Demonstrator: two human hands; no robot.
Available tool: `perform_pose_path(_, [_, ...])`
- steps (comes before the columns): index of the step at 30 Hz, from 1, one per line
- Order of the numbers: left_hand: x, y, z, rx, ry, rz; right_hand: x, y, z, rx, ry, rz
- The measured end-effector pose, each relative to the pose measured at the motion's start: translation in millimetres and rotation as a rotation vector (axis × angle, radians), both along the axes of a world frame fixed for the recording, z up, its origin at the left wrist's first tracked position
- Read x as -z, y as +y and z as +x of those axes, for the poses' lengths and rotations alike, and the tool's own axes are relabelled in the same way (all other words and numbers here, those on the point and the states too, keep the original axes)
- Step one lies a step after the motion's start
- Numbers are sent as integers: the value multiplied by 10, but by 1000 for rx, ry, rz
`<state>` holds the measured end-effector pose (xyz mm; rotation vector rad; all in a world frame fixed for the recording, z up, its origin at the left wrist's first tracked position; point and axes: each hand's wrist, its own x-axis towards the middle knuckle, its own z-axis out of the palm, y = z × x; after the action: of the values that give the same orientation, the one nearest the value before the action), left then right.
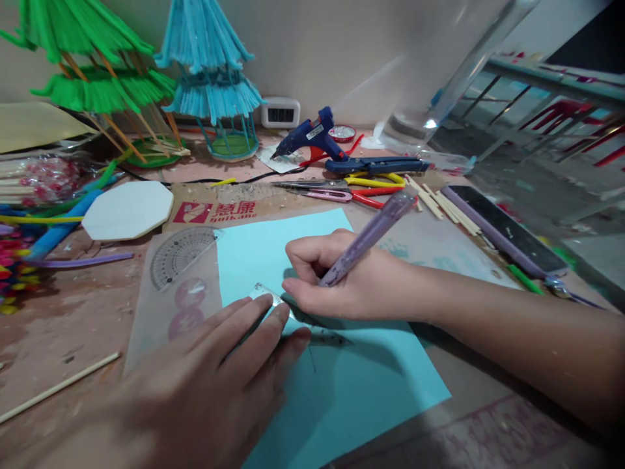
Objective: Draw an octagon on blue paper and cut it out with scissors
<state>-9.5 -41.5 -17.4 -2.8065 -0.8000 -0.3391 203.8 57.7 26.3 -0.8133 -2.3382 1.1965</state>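
Head view of a craft bench (73,326). Right hand (342,280) is closed around a purple pen (366,238), tip down on a light-blue paper sheet (351,384) at centre. Left hand (215,378) lies flat, fingers spread narrow, pressing a clear ruler (266,293) onto the sheet just beside the pen tip. Left of the sheet: clear protractor (178,254) & white octagon card (127,210). Behind: blue glue gun (312,137), scissors (322,189), green & blue stick-built towers. Phone (502,228) at right.

left hand (219,365) flat, fingers spread, right hand (342,277) curled in writing grip
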Motion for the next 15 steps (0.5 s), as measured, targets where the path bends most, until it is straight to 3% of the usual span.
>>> perform_pose_path(5, [-17,29,-31,48,37,29,-19,16,46,-58,-22,-46])
perform_pose_path(15, [-41,33,-6,4,37,55,-121,44,124,-167,-61,-159])
